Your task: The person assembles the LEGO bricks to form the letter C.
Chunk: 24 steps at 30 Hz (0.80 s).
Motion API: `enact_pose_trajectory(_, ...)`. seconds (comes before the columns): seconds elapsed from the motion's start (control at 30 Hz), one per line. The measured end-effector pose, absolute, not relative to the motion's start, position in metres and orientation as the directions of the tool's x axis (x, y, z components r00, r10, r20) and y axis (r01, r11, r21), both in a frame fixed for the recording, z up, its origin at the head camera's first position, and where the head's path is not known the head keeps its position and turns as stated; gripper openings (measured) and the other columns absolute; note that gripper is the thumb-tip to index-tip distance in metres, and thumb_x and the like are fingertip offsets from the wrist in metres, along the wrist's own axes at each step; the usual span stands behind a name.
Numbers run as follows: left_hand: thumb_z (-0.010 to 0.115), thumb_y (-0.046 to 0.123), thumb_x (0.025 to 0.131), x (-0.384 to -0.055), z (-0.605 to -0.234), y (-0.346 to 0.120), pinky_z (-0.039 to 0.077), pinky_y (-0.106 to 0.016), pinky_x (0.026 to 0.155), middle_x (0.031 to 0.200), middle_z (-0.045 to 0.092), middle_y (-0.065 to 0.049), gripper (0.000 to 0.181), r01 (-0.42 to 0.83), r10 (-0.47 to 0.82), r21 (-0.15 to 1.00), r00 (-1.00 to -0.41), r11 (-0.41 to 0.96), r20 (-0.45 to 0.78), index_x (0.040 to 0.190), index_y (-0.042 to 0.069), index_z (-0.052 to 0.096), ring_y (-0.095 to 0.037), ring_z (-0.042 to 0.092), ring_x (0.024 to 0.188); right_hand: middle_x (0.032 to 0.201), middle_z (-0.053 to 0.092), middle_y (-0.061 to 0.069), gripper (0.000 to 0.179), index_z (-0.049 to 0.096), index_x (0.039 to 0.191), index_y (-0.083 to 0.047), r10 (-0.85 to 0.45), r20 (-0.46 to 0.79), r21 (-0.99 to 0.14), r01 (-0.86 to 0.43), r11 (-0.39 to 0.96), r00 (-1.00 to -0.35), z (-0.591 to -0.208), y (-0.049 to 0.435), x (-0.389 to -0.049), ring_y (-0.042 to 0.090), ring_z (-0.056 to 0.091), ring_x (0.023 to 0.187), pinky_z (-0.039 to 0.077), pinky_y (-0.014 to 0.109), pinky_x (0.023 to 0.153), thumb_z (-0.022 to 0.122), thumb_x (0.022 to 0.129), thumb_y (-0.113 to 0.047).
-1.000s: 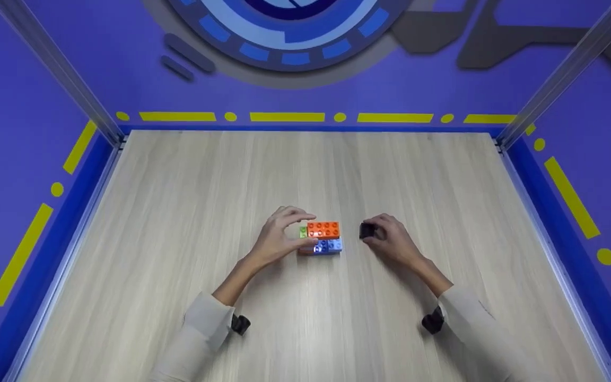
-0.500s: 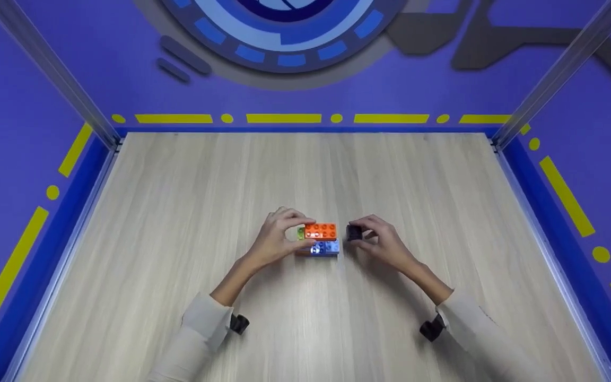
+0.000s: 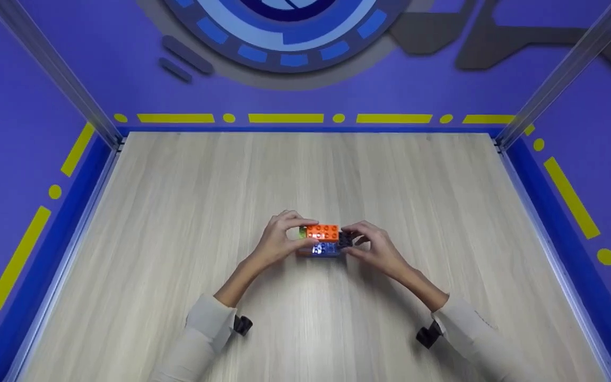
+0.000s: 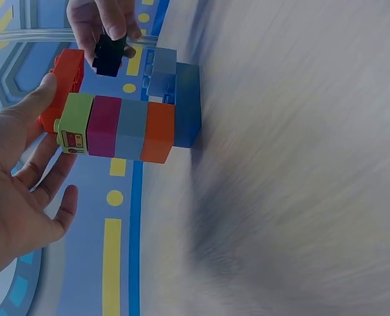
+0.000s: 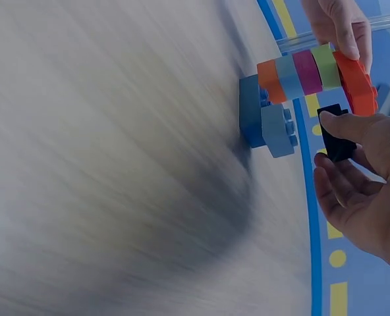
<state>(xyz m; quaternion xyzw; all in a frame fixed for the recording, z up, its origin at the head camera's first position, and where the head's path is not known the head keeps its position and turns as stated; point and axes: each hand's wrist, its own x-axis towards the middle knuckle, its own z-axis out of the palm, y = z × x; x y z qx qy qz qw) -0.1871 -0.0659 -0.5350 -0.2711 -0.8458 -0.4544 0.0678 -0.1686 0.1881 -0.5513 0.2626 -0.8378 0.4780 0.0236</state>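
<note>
A stack of toy building bricks stands on the table, with a long blue brick [image 4: 188, 105] as its base. One end rises through orange [image 4: 158, 131], light blue, magenta and lime green [image 4: 76, 122] bricks; a single light blue brick [image 5: 278, 130] sits on the other end. Across the top, a long orange-red brick [image 3: 322, 232] overhangs. My left hand [image 3: 278, 241] holds this top brick between thumb and fingers. Between thumb and fingertips, my right hand [image 3: 382, 252] pinches a black brick [image 5: 338, 135], close beside the overhanging end and above the lone light blue brick.
A wood-grain table [image 3: 204, 175] lies under the stack. Blue panels [image 3: 125, 63] with yellow marks and metal corner posts [image 3: 555, 85] bound its back and sides. Small black wrist cameras [image 3: 429, 334] sit at both cuffs.
My right hand has moved left with the black brick, bringing it from apart to right at the stack's right end. The left hand stays at the top brick.
</note>
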Motion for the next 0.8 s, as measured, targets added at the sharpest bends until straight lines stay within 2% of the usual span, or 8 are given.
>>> enact_pose_trajectory(0.27, 0.072, 0.042, 0.067, -0.187, -0.534, -0.067, 0.037, -0.030, 0.075, 0.083, 0.058, 0.007, 0.040, 0.496, 0.415, 0.757, -0.850, 0.424, 0.325, 0.102, 0.024, 0.067, -0.011, 0.053, 0.082, 0.103, 0.060, 0.004, 0.039, 0.060, 0.107, -0.010, -0.396, 0.262, -0.813, -0.422, 0.400, -0.880, -0.549, 0.181, -0.168, 0.016, 0.059, 0.088, 0.051, 0.032, 0.071, 0.073, 0.071, -0.017)
enact_pose_trajectory(0.4, 0.072, 0.041, 0.068, -0.188, -0.534, -0.066, 0.038, -0.027, 0.072, 0.083, 0.057, 0.005, 0.039, 0.495, 0.431, 0.768, -0.845, 0.406, 0.316, 0.103, 0.024, 0.066, -0.012, 0.052, 0.079, 0.103, 0.061, 0.008, 0.039, 0.060, 0.107, -0.011, -0.384, 0.248, -0.828, -0.400, 0.393, -0.890, -0.549, 0.179, -0.168, 0.022, 0.060, 0.088, 0.051, 0.033, 0.071, 0.073, 0.071, -0.017)
enact_pose_trajectory(0.57, 0.071, 0.040, 0.069, -0.189, -0.533, -0.066, 0.036, -0.024, 0.068, 0.082, 0.055, 0.006, 0.038, 0.484, 0.446, 0.772, -0.846, 0.412, 0.293, 0.104, 0.027, 0.066, -0.012, 0.048, 0.076, 0.101, 0.061, 0.015, 0.038, 0.060, 0.105, -0.005, -0.372, 0.252, -0.842, -0.392, 0.371, -0.893, -0.541, 0.174, -0.165, 0.029, 0.060, 0.085, 0.050, 0.038, 0.071, 0.073, 0.070, -0.011)
enact_pose_trajectory(0.67, 0.071, 0.041, 0.069, -0.189, -0.533, -0.067, 0.036, -0.025, 0.069, 0.082, 0.055, 0.007, 0.038, 0.483, 0.446, 0.769, -0.847, 0.419, 0.289, 0.104, 0.028, 0.066, -0.013, 0.049, 0.077, 0.099, 0.062, 0.015, 0.037, 0.060, 0.104, -0.001, -0.364, 0.266, -0.851, -0.395, 0.346, -0.893, -0.531, 0.171, -0.161, 0.029, 0.060, 0.084, 0.049, 0.043, 0.070, 0.073, 0.069, -0.005)
enact_pose_trajectory(0.8, 0.070, 0.043, 0.069, -0.188, -0.533, -0.068, 0.037, -0.030, 0.073, 0.084, 0.056, 0.008, 0.039, 0.480, 0.448, 0.767, -0.848, 0.425, 0.282, 0.104, 0.028, 0.066, -0.014, 0.051, 0.080, 0.098, 0.063, 0.014, 0.037, 0.060, 0.103, 0.001, -0.348, 0.262, -0.858, -0.382, 0.343, -0.900, -0.523, 0.167, -0.156, 0.032, 0.060, 0.084, 0.049, 0.043, 0.070, 0.073, 0.069, -0.004)
